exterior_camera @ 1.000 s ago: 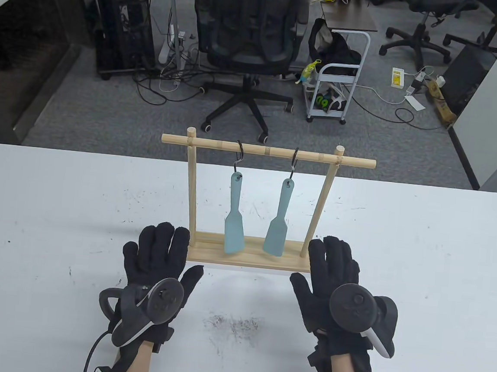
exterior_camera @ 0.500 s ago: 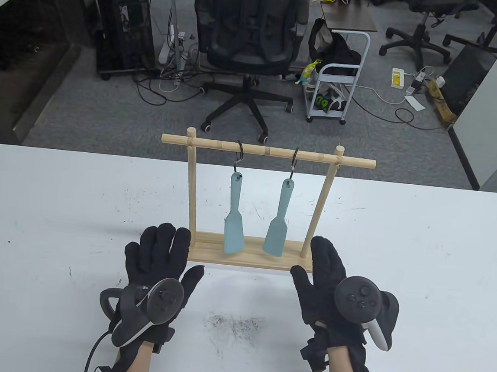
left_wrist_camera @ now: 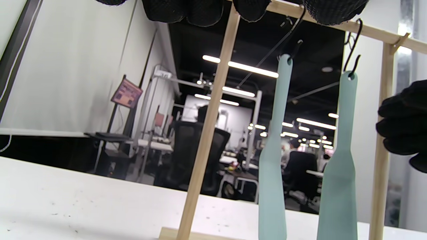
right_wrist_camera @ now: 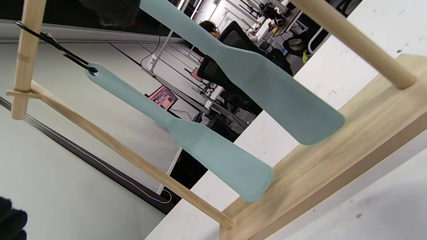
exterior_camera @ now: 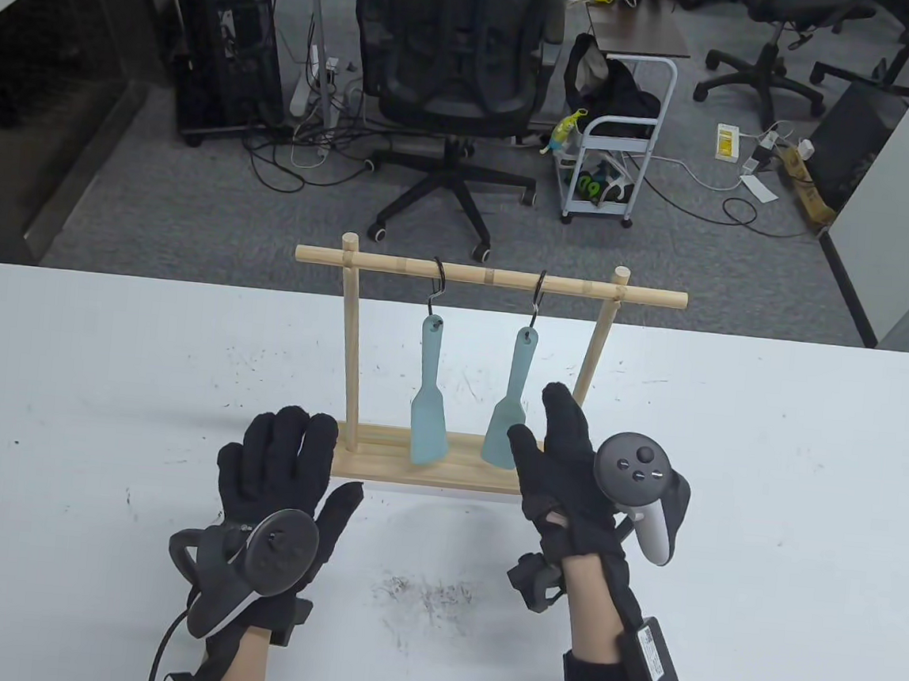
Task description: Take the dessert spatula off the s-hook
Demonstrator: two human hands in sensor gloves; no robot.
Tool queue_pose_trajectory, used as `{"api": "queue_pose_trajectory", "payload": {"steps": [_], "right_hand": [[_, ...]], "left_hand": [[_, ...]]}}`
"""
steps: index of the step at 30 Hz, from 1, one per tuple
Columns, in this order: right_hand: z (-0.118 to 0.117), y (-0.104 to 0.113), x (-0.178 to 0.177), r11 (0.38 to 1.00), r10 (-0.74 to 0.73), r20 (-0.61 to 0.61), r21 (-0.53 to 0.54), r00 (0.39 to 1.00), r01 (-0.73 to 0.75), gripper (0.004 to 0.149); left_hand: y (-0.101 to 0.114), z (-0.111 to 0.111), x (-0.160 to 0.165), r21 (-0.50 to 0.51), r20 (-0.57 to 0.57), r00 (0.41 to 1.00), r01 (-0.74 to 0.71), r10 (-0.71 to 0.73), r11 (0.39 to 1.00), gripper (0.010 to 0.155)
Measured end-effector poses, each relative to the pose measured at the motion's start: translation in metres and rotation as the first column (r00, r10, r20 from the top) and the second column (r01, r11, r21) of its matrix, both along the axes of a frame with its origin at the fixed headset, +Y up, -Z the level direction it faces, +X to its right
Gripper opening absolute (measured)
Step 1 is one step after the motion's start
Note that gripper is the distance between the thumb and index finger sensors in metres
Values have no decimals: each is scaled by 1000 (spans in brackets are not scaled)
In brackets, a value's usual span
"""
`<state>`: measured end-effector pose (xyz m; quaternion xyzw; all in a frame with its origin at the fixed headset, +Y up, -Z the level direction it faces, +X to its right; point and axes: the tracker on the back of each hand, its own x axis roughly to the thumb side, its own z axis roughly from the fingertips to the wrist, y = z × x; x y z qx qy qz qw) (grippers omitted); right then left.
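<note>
Two flat teal spatulas (exterior_camera: 430,402) on black S-hooks (exterior_camera: 437,287); wooden rack (exterior_camera: 353,347)

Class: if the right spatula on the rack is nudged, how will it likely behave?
The right spatula hangs free from one s-hook, so it will probably swing. It looks thin, likely light. Its blade may flex, though the frames cannot confirm that.

The right hand (exterior_camera: 570,470) is lifting off the tabletop (exterior_camera: 768,479), reaching beside the right spatula (exterior_camera: 511,401); the left hand (exterior_camera: 283,477) is sliding slightly leftward.
</note>
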<state>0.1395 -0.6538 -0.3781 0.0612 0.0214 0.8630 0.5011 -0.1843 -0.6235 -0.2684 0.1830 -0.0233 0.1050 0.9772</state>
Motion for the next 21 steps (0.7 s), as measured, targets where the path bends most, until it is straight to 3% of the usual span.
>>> {"api": "queue_pose_trajectory", "payload": {"steps": [13, 21], "right_hand": [[-41, -19, -11, 959, -229, -11, -173, 973, 224, 77], [-53, -33, -9, 948, -251, -8, -204, 968, 244, 72]], "left_hand": [[1, 2, -3, 8, 3, 1000, -13, 13, 1000, 78], [1, 1, -2, 1, 6, 1000, -14, 14, 1000, 78]]}}
